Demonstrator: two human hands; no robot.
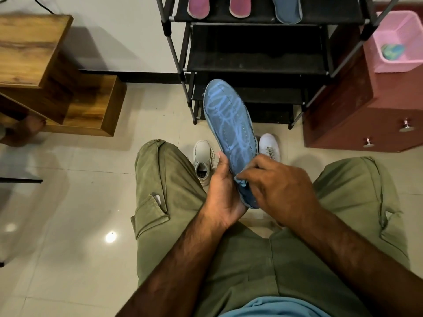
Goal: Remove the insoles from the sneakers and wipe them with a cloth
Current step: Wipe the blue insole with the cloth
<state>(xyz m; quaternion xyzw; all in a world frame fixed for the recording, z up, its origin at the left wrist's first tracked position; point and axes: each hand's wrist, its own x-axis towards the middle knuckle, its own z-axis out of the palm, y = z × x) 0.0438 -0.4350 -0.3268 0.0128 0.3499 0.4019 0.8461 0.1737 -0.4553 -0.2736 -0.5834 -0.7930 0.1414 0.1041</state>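
Blue insole (231,124) up in front of the person, between the knees, above the floor (68,202); long axis runs near-to-far, leaning a bit left; toe end points away twd the shoe rack (256,60), heel end sits down by the wrists; the face w/ pale squiggly lines and a stitched border looks up at the camera.

L hand (219,193) is on the insole's left edge at the heel half; fingers wrap underneath, thumb lies along the rim; firm grip. R hand (281,191) comes over from the right onto the same heel half; fingers bent, tips pressing a small bunch of pale-blue cloth (240,179) against the surface; most of that cloth is hidden under the hand. So the heel third is covered by both hands and the toe two-thirds stick out beyond them.

On the floor past the hands: two light sneakers, one left of the insole (202,161), one right (270,145), toes twd the rack. Top shelf of the rack: two pink insoles (198,6) and one blue insole (287,9), side by side. Pink basket (398,26) far right.
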